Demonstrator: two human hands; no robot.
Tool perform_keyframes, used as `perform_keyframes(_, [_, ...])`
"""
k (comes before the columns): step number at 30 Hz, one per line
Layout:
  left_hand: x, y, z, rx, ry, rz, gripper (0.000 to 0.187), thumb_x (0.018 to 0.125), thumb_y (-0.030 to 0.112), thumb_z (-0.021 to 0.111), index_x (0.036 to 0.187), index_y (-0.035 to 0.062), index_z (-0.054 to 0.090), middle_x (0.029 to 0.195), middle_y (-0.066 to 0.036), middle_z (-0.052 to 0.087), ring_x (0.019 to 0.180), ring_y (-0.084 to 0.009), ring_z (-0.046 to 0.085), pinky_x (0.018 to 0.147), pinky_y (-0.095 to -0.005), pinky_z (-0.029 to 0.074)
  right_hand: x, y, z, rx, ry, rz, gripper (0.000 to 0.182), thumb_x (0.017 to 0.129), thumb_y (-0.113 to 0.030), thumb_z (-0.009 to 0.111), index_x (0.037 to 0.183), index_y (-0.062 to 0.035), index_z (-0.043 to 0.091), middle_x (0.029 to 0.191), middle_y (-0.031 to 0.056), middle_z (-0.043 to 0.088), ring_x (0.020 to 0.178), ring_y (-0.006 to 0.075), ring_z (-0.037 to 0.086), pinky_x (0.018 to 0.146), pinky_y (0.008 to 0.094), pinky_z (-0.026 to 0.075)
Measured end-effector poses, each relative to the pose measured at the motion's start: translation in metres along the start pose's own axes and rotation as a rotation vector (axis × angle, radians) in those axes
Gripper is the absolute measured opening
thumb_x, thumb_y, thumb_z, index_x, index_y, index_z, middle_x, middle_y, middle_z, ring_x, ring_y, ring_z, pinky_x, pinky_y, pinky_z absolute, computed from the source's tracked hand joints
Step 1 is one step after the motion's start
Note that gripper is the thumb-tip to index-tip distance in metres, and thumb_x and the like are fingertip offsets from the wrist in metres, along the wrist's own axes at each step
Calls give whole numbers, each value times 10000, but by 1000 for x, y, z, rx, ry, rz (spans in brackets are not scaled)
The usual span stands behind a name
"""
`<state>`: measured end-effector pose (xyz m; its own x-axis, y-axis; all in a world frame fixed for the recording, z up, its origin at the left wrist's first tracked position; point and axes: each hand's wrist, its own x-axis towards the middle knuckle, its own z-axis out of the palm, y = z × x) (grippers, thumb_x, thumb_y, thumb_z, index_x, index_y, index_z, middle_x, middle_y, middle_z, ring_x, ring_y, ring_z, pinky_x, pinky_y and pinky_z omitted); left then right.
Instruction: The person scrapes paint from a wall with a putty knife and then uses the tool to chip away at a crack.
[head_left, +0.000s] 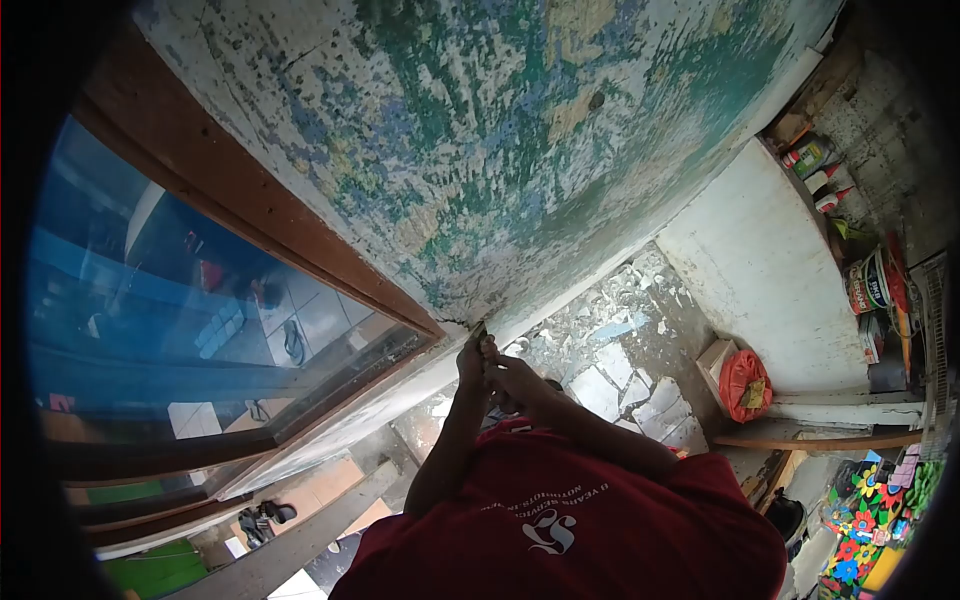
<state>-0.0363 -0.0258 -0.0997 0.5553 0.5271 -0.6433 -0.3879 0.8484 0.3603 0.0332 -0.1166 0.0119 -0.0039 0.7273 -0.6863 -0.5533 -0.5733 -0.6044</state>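
My left hand [471, 361] is closed around a small flat tool [479, 328], whose narrow tip sticks up past the fingers. Its kind I cannot tell. My right hand [515, 381] is closed right beside the left, its fingers reaching toward the lower part of the grip, which the hands hide. The tool's tip is at the bottom corner of a wall [480, 150] with patchy, flaking green, white and blue paint. Close to the tip is the lower corner of a brown wooden window frame [405, 305].
Broken tile pieces [605, 385] and paint flakes [600, 305] cover the floor below. To the right are a red plastic bag [745, 385], a pale panel [765, 260], and a shelf with bottles [810, 155] and cans [868, 283]. Window glass [200, 270] fills the left side.
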Motion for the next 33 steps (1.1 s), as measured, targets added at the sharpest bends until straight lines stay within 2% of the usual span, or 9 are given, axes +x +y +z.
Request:
perform_keyframes(3, [-5,10,2,-84,-86,-60,256,919,181,357,716,56,451,542,41,369,442,-43,354,428,-176,335,-15,-9,8,-59,0,-71,178,894,-241,410,889,-75,475,531,24,427,334,80,344,289,217,236])
perform_keyframes(4, [1,6,3,-68,2,-30,266,921,192,371,701,62,445,536,40,365,429,-45,340,411,-184,329,-8,-7,11,56,32,-72,147,878,-204,435,858,-65,478,518,21,424,317,83,336,280,223,239])
perform_keyframes(7, [9,0,-4,97,73,27,288,927,220,376,695,62,441,526,40,353,426,-44,335,404,-182,327,-3,-5,4,-17,38,-16,127,858,-176,449,848,-55,485,511,21,422,307,87,336,276,228,247])
perform_keyframes(8, [7,3,-7,-26,17,-8,299,930,233,376,694,63,443,515,41,347,419,-49,327,399,-180,314,-4,2,4,-4,18,-103,130,847,-175,449,832,-49,477,512,27,426,310,90,339,275,231,249])
perform_keyframes(11, [13,2,-20,-73,-94,-6,226,867,222,466,754,27,478,552,-6,432,435,-68,390,385,-183,330,-11,-11,8,-93,12,-32,127,846,-165,439,835,-45,477,530,32,439,321,90,358,279,229,264])
perform_keyframes(15, [5,3,4,-5,50,32,274,930,205,352,724,57,454,515,50,361,420,-43,340,391,-178,293,-3,6,6,16,38,-168,137,847,-152,437,894,-36,493,549,45,458,347,96,400,288,231,287])
perform_keyframes(19, [3,-1,-3,5,27,33,255,928,205,353,750,53,454,535,44,375,435,-41,349,397,-178,307,-2,-4,-3,-80,-11,10,237,851,-143,454,1064,-40,469,578,44,485,344,96,401,298,237,310])
perform_keyframes(25, [-3,3,1,-12,4,77,231,925,203,368,782,41,449,543,42,367,441,-45,349,414,-165,328,-16,-7,8,-25,-15,-126,152,835,-143,470,964,-64,481,592,18,458,377,83,419,282,207,299])
perform_keyframes(33, [5,5,4,73,32,-7,249,921,204,389,749,44,472,524,49,366,438,-47,354,418,-170,334,-12,-8,1,-40,-14,-33,166,877,-188,421,901,-36,483,578,36,464,355,94,407,291,229,308])
